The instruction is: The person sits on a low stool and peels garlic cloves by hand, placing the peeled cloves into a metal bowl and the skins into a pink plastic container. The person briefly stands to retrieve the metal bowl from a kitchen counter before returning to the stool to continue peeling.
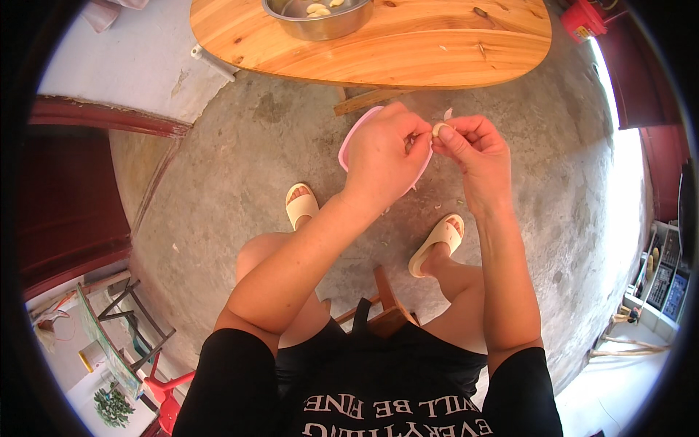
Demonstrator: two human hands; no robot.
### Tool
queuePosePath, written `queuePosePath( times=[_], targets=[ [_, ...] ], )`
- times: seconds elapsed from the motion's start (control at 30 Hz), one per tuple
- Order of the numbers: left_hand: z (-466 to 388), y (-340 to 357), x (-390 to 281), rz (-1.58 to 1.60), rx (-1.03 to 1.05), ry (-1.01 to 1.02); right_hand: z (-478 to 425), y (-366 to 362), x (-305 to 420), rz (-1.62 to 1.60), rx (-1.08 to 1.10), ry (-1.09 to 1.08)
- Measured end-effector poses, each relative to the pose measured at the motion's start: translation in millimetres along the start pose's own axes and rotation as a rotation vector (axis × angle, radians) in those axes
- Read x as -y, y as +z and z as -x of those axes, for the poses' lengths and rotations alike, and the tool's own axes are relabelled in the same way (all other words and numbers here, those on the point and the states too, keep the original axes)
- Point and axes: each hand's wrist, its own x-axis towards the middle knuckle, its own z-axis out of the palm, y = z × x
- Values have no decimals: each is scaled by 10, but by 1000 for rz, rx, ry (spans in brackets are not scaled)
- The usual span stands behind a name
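A pale garlic clove point(440, 129) is pinched between the thumb and fingers of my right hand point(478, 150), with a scrap of papery skin standing up beside it. My left hand point(385, 150) meets it from the left, thumb and forefinger brought together at the clove; whether they grip skin or the clove's edge cannot be told. Below both hands is a pink plastic basin point(349, 143), mostly hidden by my left hand. On the wooden table ahead stands a round metal bowl point(327, 27) with several peeled cloves point(317, 9) in it.
The rounded edge of the wooden table point(415, 65) lies just beyond my hands. Bits of skin are scattered on the concrete floor point(546, 218) between my slippers point(439, 240). A wooden stool point(387, 311) is beneath me. A red plastic container point(583, 21) is at the upper right.
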Motion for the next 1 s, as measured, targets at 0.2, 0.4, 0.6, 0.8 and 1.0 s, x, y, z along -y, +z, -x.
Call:
queuePosePath(
  times=[0.2, 0.4, 0.6, 0.8, 1.0],
  targets=[
    [11, 2, -1, -31, -35, -47, 41, 53, -43, -29, -9, -5],
    [-36, -51, -22, 201, 39, -213, 19, 30, 34, -139, 60, 113],
    [-46, -66, 50, 425, 109, -306, 8, -7, 43, -210, 72, 135],
    [-32, -24, 49, 294, 51, -164, -10, 8, 5, -45, -7, 3],
    [-39, -26, 58, 283, 23, -154, 29, 83, -54, -5, -32, -77]
  ],
)
